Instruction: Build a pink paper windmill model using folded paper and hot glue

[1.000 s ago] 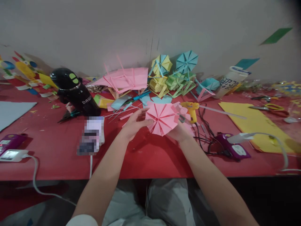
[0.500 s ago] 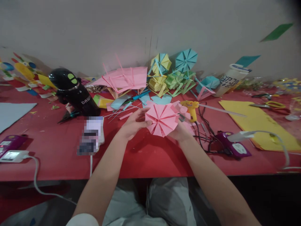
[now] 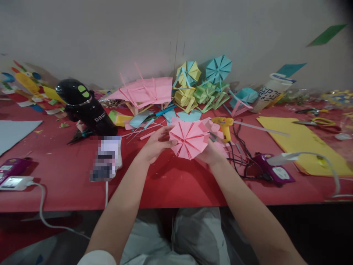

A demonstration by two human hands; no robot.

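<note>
Between my two hands, a folded pink paper wheel point(image 3: 189, 140) is held up over the red table, its pleats fanning from the centre. My left hand point(image 3: 157, 144) grips its left edge, thumb on the front face and fingers behind. On the right side, my right hand point(image 3: 210, 152) supports it from behind; most of those fingers are hidden by the paper. Just beyond the wheel lie pink paper scraps and a yellow hot glue gun point(image 3: 226, 128).
Finished paper wheels, including a blue one point(image 3: 218, 69), and a pink paper structure point(image 3: 150, 91) stand by the wall. At left are a black bottle point(image 3: 88, 110) and a phone point(image 3: 107, 158). A purple power strip point(image 3: 273, 169), yellow paper point(image 3: 300, 147) and scissors point(image 3: 317, 122) lie right.
The pink paper wheel has tilted very slightly in my hands, which keep the same hold. Little else differs beyond a small shift of the view.
</note>
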